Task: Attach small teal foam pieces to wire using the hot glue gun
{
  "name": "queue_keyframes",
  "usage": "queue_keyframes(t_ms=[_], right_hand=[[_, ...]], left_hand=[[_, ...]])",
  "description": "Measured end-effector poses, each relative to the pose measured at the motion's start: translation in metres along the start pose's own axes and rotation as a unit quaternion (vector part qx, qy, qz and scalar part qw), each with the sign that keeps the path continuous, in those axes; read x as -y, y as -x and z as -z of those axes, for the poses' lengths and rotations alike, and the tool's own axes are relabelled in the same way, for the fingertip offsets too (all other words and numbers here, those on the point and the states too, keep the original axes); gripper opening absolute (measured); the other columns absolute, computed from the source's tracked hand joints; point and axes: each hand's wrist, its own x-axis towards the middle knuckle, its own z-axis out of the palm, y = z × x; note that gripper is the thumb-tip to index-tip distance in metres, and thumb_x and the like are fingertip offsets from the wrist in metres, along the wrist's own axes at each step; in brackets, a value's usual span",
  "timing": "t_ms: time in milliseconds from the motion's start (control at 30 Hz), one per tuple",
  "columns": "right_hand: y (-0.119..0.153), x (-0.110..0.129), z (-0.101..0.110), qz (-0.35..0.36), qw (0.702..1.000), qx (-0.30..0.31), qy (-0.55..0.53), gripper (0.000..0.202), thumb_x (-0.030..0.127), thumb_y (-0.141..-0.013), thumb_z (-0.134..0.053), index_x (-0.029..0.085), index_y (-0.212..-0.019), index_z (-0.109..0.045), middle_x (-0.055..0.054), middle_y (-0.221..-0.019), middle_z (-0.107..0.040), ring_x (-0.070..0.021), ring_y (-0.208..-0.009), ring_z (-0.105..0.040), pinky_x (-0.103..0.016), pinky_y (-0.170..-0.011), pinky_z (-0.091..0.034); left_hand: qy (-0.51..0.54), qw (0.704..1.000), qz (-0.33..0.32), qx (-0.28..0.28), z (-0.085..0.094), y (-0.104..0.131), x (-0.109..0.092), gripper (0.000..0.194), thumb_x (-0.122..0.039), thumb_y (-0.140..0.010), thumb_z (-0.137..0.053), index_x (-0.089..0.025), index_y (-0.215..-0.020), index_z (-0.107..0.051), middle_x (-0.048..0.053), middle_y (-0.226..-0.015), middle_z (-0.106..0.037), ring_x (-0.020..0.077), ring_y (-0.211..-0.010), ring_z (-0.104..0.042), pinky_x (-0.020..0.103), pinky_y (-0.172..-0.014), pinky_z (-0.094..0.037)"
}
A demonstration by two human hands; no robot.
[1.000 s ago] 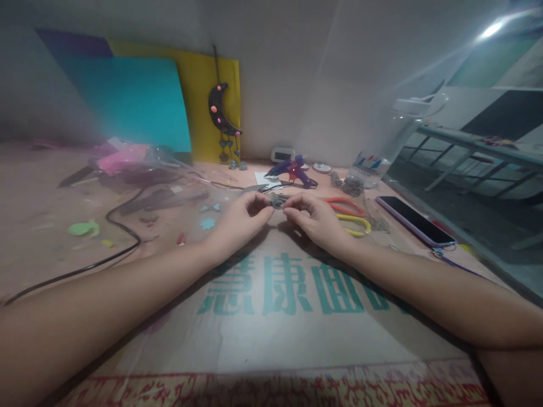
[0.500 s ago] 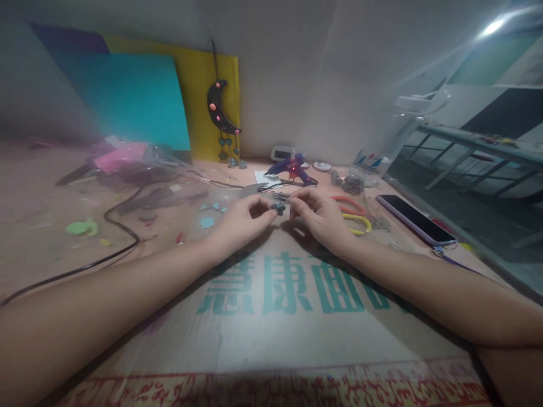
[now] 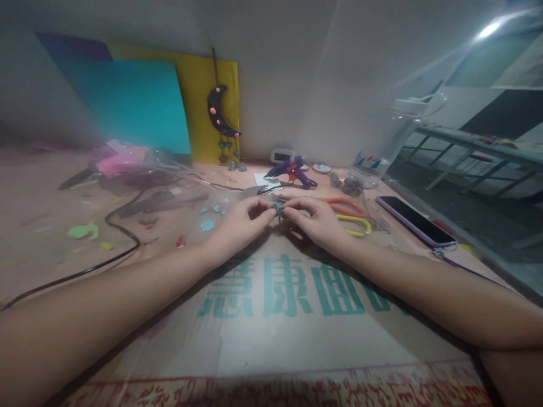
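A small dark grey-blue piece (image 3: 279, 211) is pinched between my two hands above the middle of the table. My left hand (image 3: 248, 220) grips its left side with thumb and fingertips. From the right, my right hand (image 3: 311, 219) closes thumb and fingers on its other side. The piece's exact shape is partly hidden by the fingertips. Just behind the hands lie scissors with orange and yellow handles (image 3: 360, 225) and a blue-purple glue gun (image 3: 292, 170) with a small red light.
A phone (image 3: 416, 220) lies at the right. Light-blue cutouts (image 3: 207, 225) and a black cable (image 3: 134, 240) are at the left. A dark crescent ornament (image 3: 218, 112) hangs before a yellow board (image 3: 190, 102). A clear cup (image 3: 368, 169) stands at the back right.
My right hand has moved left, and its fingertips now meet the small piece beside my left fingertips. The piece has turned between the fingers. The view has shifted slightly.
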Motion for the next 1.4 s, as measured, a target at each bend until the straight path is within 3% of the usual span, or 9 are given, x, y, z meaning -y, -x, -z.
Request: queue_keyframes(t_ms=[200, 300, 433, 667, 967, 1233, 1400], right_hand=[[-0.001, 0.001, 0.0, -0.025, 0.999, -0.005, -0.029, 0.018, 0.031, -0.088, -0.058, 0.017, -0.079, -0.066, -0.002, -0.076, -0.069, -0.0152, -0.071, -0.064, -0.027, -0.069, -0.049], [0.0, 0.0, 0.0, -0.007, 1.0, -0.015, -0.021, 0.017, 0.03, -0.088, -0.059, 0.017, -0.081, -0.066, -0.002, -0.079, -0.07, -0.016, -0.076, -0.064, -0.028, -0.073, -0.049], [0.002, 0.0, 0.0, 0.017, 1.0, -0.015, 0.001, 0.017, 0.031, -0.088, -0.059, 0.018, -0.082, -0.067, -0.002, -0.082, -0.07, -0.0165, -0.08, -0.064, -0.028, -0.076, -0.048], [0.0, 0.002, 0.001, -0.006, 0.999, -0.04, -0.006, 0.015, 0.029, -0.088, -0.059, 0.018, -0.079, -0.064, -0.001, -0.076, -0.068, -0.0153, -0.074, -0.063, -0.026, -0.071, -0.048], [-0.003, -0.001, -0.001, -0.042, 0.999, -0.021, -0.011, 0.018, 0.031, -0.087, -0.058, 0.017, -0.076, -0.062, -0.001, -0.071, -0.066, -0.0141, -0.068, -0.06, -0.026, -0.065, -0.046], [-0.002, 0.003, 0.0, -0.03, 0.999, -0.016, 0.003, 0.017, 0.029, -0.087, -0.057, 0.018, -0.076, -0.062, -0.001, -0.072, -0.067, -0.0147, -0.071, -0.061, -0.026, -0.068, -0.047], [-0.001, 0.006, 0.0, -0.011, 1.0, -0.022, 0.013, 0.015, 0.028, -0.087, -0.058, 0.019, -0.075, -0.062, -0.001, -0.074, -0.067, -0.0155, -0.073, -0.061, -0.027, -0.072, -0.048]], left_hand=[[0.029, 0.999, -0.001, 0.013, -0.001, 0.001, -0.002, 0.032, -0.048, -0.088, -0.055, -0.018, -0.091, -0.067, 0.003, -0.09, -0.07, 0.0181, -0.084, -0.064, 0.028, -0.077, -0.048], [-0.001, 0.999, 0.008, 0.05, -0.001, 0.001, -0.005, 0.032, -0.047, -0.083, -0.063, -0.019, -0.095, -0.07, 0.003, -0.09, -0.071, 0.0188, -0.082, -0.064, 0.029, -0.074, -0.049], [-0.038, 0.996, -0.031, 0.072, -0.001, 0.001, -0.005, 0.023, -0.041, -0.082, -0.063, -0.019, -0.086, -0.071, 0.001, -0.082, -0.069, 0.018, -0.078, -0.061, 0.028, -0.07, -0.047], [0.008, 0.999, 0.03, 0.043, -0.001, -0.002, 0.004, 0.022, -0.04, -0.083, -0.057, -0.019, -0.081, -0.064, 0.0, -0.078, -0.066, 0.0171, -0.075, -0.059, 0.028, -0.071, -0.044], [0.121, 0.991, 0.052, -0.026, -0.004, -0.005, 0.007, 0.018, -0.037, -0.079, -0.06, -0.02, -0.076, -0.058, -0.002, -0.07, -0.059, 0.0151, -0.072, -0.058, 0.025, -0.066, -0.047], [0.105, 0.994, 0.04, -0.018, -0.001, -0.004, 0.006, 0.021, -0.036, -0.084, -0.055, -0.019, -0.073, -0.061, 0.001, -0.075, -0.063, 0.0158, -0.074, -0.059, 0.027, -0.069, -0.048], [0.066, 0.997, 0.02, -0.035, -0.001, -0.004, 0.005, 0.029, -0.046, -0.086, -0.056, -0.018, -0.078, -0.06, 0.001, -0.079, -0.065, 0.0163, -0.076, -0.061, 0.028, -0.073, -0.048]])
